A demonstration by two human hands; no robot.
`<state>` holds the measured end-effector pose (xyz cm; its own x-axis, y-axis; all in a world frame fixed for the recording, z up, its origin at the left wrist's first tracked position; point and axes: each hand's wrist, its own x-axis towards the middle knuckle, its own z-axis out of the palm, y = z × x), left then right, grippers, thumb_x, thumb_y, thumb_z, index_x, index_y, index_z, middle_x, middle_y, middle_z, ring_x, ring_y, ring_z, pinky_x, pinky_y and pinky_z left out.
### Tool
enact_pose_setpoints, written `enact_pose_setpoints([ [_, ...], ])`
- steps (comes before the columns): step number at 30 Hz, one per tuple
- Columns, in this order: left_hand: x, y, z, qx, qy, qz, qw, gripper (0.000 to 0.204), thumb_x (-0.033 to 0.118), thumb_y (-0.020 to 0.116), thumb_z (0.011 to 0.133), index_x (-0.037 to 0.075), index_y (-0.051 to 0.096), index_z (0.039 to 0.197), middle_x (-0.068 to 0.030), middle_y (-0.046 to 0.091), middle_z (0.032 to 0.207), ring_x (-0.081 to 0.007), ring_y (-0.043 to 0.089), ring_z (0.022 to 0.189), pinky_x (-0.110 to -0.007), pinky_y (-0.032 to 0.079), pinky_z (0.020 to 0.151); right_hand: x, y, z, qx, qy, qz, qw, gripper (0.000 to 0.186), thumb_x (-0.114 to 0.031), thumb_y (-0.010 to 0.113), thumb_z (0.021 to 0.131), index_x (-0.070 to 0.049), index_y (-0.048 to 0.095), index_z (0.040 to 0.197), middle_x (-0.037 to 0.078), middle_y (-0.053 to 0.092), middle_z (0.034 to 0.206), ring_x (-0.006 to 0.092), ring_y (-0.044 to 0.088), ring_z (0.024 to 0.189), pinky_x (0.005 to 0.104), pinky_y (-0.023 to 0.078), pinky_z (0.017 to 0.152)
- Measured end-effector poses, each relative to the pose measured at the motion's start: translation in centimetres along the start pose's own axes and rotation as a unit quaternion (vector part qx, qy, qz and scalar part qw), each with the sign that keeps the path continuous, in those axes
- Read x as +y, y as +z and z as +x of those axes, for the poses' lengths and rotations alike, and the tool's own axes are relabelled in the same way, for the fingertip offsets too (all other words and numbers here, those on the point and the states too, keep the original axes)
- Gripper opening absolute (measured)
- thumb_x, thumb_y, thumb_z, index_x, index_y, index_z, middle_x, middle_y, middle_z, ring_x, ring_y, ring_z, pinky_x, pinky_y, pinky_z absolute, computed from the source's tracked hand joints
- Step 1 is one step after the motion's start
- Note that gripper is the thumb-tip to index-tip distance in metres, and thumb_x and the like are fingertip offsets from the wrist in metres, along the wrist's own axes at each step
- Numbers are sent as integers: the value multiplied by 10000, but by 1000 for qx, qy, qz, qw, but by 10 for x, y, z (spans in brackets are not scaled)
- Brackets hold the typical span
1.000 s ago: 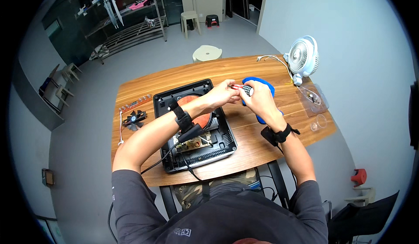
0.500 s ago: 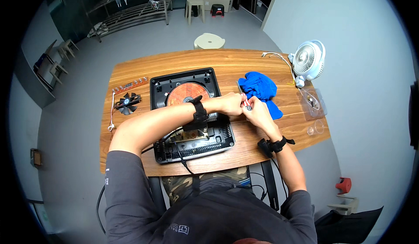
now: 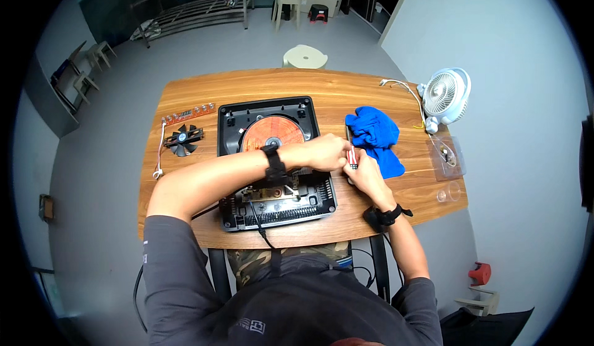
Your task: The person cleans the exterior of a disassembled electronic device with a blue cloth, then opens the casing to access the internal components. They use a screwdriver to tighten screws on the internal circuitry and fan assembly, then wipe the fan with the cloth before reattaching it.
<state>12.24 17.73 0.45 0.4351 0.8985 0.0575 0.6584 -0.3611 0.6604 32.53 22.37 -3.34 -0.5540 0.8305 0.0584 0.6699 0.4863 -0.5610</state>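
My left hand (image 3: 325,153) reaches across the black base of an open appliance (image 3: 226,142), its fingers closed at the top of a small piece with red and white stripes and a dark checked end (image 3: 352,156). My right hand (image 3: 366,173) is closed around the lower part of this piece. Its kind is mostly hidden by my fingers. A thin grey rod (image 3: 348,133) shows just beyond my fingertips; I cannot tell whether it belongs to the striped piece. The appliance holds a round copper coil (image 3: 272,132) and a circuit board (image 3: 269,194), partly covered by my left forearm.
A crumpled blue cloth (image 3: 376,132) lies right of my hands. At left are a black cooling fan (image 3: 184,140) and a narrow board with a cable (image 3: 187,115). A white desk fan (image 3: 445,95), a clear tray (image 3: 447,158) and small clear cups (image 3: 453,191) stand at right.
The whole view has shifted slightly. Both hands have come a little nearer to me, still together on the striped piece, and more of its red and white stripes shows.
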Motion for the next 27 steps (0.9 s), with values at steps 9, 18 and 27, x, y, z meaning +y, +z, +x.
enact_pose_setpoints([
  [9, -8, -73, -122, 188, -59, 138, 971, 298, 148, 644, 917, -30, 677, 1154, -195, 644, 1151, -359, 626, 1113, -431, 507, 1000, -6, -1, 0, -11, -2, -16, 1000, 413, -240, 699, 883, 56, 610, 1158, 341, 678, 1020, 499, 669, 985, 527, 552, 843],
  [18, -57, -67, -191, 230, -240, 182, 925, 445, 249, 716, 919, -40, 634, 1248, -219, 603, 1182, -374, 584, 1171, -444, 477, 1026, -7, -15, -2, -29, -23, -51, 998, 491, -392, 744, 918, 72, 642, 1041, 331, 690, 983, 474, 684, 960, 503, 549, 859],
  [27, -68, -61, -198, 240, -298, 76, 921, 545, 344, 729, 930, -48, 619, 1292, -190, 716, 1005, -319, 711, 939, -410, 560, 853, -72, -34, 42, 7, -179, 10, 984, 339, -266, 755, 909, 62, 670, 884, 228, 679, 848, 392, 665, 804, 441, 534, 728],
])
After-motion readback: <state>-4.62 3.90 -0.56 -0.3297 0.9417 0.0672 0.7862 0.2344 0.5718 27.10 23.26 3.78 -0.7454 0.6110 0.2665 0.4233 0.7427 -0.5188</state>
